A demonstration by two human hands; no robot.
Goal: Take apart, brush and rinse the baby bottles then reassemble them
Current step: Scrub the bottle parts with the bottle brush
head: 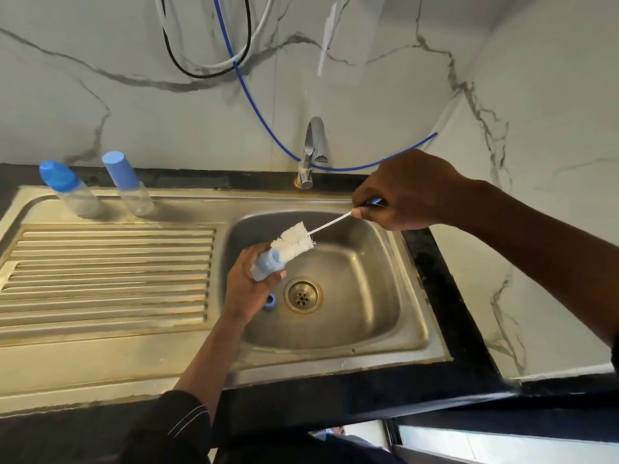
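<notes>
My left hand [246,289] grips a light blue bottle cap [268,264] over the sink basin [368,296]. My right hand [405,195] holds the handle of a white bottle brush [293,244], whose bristles touch the mouth of the cap. A small blue ring [269,302] lies in the basin beside the drain [303,295]. Two capped clear baby bottles [68,189] [129,184] stand at the back of the drainboard, on the left.
The ribbed steel drainboard [107,276] lies left of the basin. A chrome tap [313,152] stands behind the basin, no water running. A blue hose [258,112] and cables hang on the marble wall. Black counter edging [445,279] borders the sink on the right.
</notes>
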